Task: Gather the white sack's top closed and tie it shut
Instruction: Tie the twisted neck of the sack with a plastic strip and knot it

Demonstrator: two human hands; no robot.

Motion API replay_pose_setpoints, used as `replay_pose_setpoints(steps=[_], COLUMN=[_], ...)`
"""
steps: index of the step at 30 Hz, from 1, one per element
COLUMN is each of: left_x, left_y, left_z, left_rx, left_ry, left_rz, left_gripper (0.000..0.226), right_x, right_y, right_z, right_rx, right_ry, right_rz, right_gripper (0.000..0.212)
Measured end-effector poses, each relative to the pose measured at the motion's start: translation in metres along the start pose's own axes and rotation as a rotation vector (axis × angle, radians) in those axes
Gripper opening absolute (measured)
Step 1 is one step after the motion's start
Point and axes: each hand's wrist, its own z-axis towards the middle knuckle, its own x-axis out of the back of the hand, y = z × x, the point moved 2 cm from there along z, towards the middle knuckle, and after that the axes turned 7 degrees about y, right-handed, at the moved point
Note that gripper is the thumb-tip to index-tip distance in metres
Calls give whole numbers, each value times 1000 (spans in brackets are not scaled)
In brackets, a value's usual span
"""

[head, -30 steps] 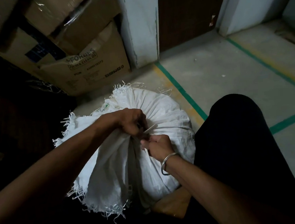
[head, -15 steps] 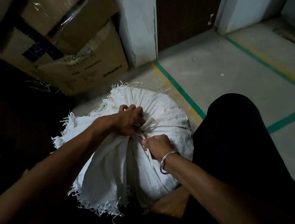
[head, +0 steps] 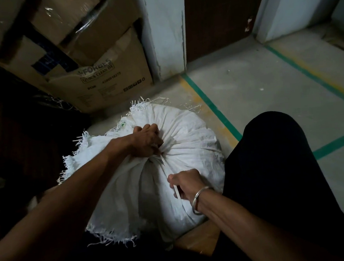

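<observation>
White woven plastic sack (head: pixel 188 141) sits mid-frame. Left hand (head: pixel 145 143) clenches its bunched neck; right hand (head: pixel 187 184) grips a thin white tie strip (head: pixel 177 192), lower centre.

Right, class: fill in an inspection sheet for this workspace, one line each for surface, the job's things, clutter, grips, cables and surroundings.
Surface: grey floor with green and yellow lines.
Job's things: white sack, top gathered into a neck, frayed edges loose; a pale strip runs from the neck to the right hand.
Clutter: stacked boxes behind the sack; dark heap at left, too dim to identify.
Grips: left hand clamps the neck; right hand, bangle on its wrist, pulls the strip.
Cables: nothing seen.
Surroundings: white pillar, brown door; a knee in black beside the sack.
</observation>
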Motion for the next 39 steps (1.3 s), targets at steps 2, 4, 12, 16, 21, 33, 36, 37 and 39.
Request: replay_pose_setpoints(steps=[2,4,12,16,21,33,36,37,39], left_x=[3,4,10,6,11,-1,12,13,13], left_y=[4,8,10,6,3,-11,-4,-6,-5], left_z=[2,2,-11,-13,-11,-15,-22,-25,-31], left_rx=[-4,-14,-78,-36,36,111,153,172,209], left_ry=[6,-15,27,16,7,-51,6,9,25], left_rz=[-12,-55,-77,-45,-110,-290,-452,-531,-669], left_gripper=[24,28,19,24,33,36,47,46,28], right_x=[2,0,-23,-26,-21,-19,-10,-6,5], right_y=[-3,-10,-40,-37,-32,-16,-25,-27,-30], right_z=[6,10,16,22,17,10,6,3,1], right_rx=[8,54,178,176,15,-53,125,130,81], right_ry=[-43,-42,8,32,7,-70,-56,-104,-248], right_rz=[-84,-250,-124,-142,48,133,114,180,360], right_gripper=[24,15,29,31,28,23,10,16,30])
